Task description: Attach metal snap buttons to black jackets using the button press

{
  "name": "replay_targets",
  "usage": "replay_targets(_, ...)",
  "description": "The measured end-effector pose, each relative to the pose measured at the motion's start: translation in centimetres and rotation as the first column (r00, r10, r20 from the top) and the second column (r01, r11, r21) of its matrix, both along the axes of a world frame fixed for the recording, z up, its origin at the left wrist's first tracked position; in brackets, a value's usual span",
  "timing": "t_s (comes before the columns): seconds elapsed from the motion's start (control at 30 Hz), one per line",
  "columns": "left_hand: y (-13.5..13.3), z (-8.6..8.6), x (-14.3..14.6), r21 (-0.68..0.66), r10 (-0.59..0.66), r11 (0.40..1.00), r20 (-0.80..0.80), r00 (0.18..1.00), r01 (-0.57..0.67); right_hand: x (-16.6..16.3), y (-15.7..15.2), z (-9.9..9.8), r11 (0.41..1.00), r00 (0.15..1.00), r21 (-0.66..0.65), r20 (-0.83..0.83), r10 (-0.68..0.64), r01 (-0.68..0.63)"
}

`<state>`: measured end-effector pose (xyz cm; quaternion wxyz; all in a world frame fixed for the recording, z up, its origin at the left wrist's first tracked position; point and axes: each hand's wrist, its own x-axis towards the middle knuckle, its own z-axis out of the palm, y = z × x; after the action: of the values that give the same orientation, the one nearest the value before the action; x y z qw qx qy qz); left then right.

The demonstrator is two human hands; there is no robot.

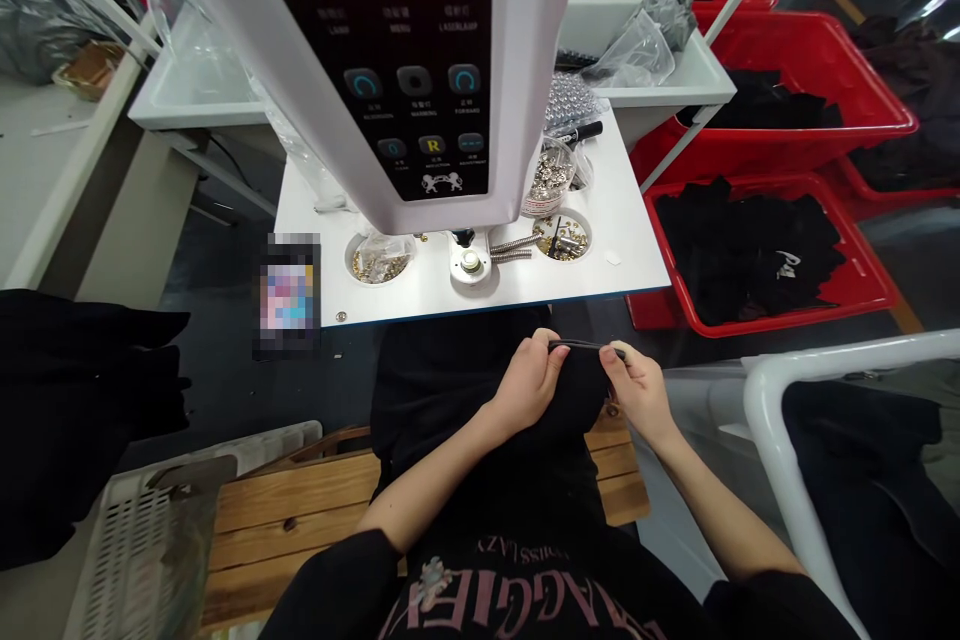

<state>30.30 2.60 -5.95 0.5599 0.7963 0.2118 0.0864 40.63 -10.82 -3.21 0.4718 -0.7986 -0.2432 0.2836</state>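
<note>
A black garment (581, 385) lies over my lap, its upper edge pulled up between both hands. My left hand (527, 380) pinches that edge at one end, thumb against fingers. A short way to the right, my right hand (636, 388) grips the other end, so the edge runs nearly straight between them. Both hands are just below the front edge of the white table (420, 300). Beyond them stands a white machine with a dark button panel (442, 145), its small round press seat (470, 263) low over the table.
Table wells hold small metal fasteners (562, 235) and a plastic bag (386, 250); a tub of metal pieces (551, 180) stands behind. Red bins (780, 320) with dark cloth are at right, beside a white rail (780, 450). Dark cloth (75, 410) hangs at left. I sit on a wooden bench (300, 510).
</note>
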Motion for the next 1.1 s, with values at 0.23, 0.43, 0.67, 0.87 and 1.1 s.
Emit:
replay_targets(0.23, 0.0, -0.9, -0.5, 0.057, -0.008, 0.998, 0.076, 0.997, 0.003, 0.7, 0.0, 0.0, 0.997, 0.995, -0.05, 0.069, 0.07, -0.067)
replay_targets(0.43, -0.4, -0.6, -0.6, 0.062, 0.018, 0.998, 0.051, 0.999, -0.021, 0.4, -0.1, 0.2, 0.997, 0.993, -0.019, 0.094, 0.071, -0.07)
replay_targets(0.67, -0.5, 0.0, -0.7, 0.056, -0.046, 0.997, 0.025, 0.999, 0.044, 0.5, 0.6, 0.4, 0.993, 0.99, -0.02, 0.083, 0.114, -0.112)
replay_targets(0.87, 0.0, -0.3, -0.7, 0.037, 0.055, 0.998, -0.001, 0.999, -0.054, 0.8, 0.1, 0.5, 0.998, 0.984, 0.034, -0.166, 0.057, -0.052)
replay_targets(1.1, 0.2, -0.8, -0.4, 0.004, 0.044, 0.999, -0.007, 0.999, -0.044, 0.2, -0.6, -1.0, 0.998, 0.974, 0.069, -0.225, 0.023, -0.008)
